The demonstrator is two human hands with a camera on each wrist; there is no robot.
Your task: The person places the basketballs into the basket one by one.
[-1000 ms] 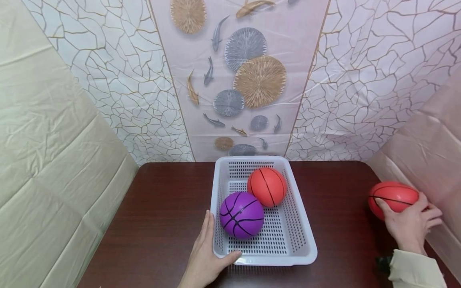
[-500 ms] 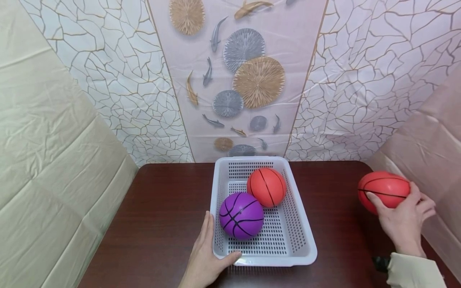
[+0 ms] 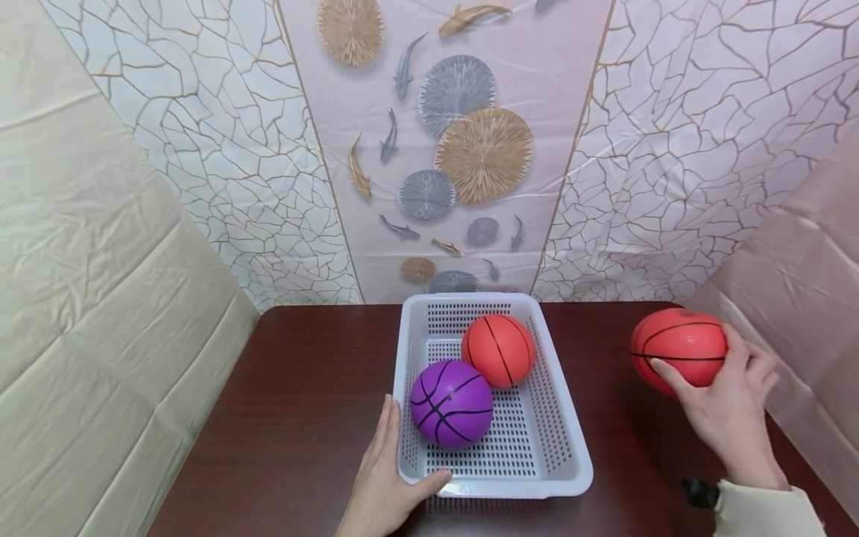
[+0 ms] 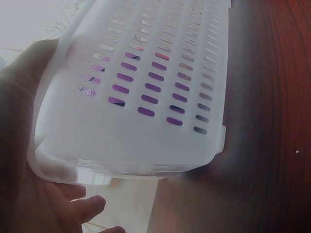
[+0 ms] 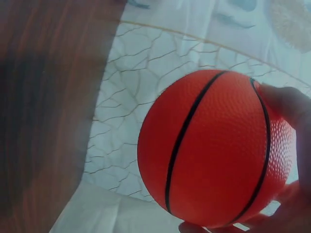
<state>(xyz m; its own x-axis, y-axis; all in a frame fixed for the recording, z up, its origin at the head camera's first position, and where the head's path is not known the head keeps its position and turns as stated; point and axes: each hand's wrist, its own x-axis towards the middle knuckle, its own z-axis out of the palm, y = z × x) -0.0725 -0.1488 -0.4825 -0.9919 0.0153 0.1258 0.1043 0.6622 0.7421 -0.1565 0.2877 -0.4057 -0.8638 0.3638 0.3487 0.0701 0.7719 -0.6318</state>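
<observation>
In the head view my right hand [image 3: 731, 403] holds a red basketball [image 3: 681, 347] up over the right side of the table, thumb at its near side and fingers round its right. The right wrist view shows the same red ball [image 5: 214, 150] filling much of the frame, black seams across it. My left hand [image 3: 385, 473] rests at the near left corner of a white perforated plastic basket [image 3: 570, 470], fingers straight along its left side, thumb over the front rim. Inside lie a purple basketball [image 3: 451, 403] and an orange-red basketball [image 3: 499, 350]. The left wrist view shows the basket's slotted wall [image 4: 121, 131] close up.
The dark brown wooden table [image 3: 302, 395] has the basket at its middle. Patterned cloth [image 3: 483, 224] hangs behind the far edge. Pale fabric walls [image 3: 101, 298] stand at the left and right, the right one [image 3: 798, 291] close behind the right hand.
My right hand has carried the red basketball leftward and slightly up, away from the right wall. The left hand, the basket and the two balls in it have stayed in place.
</observation>
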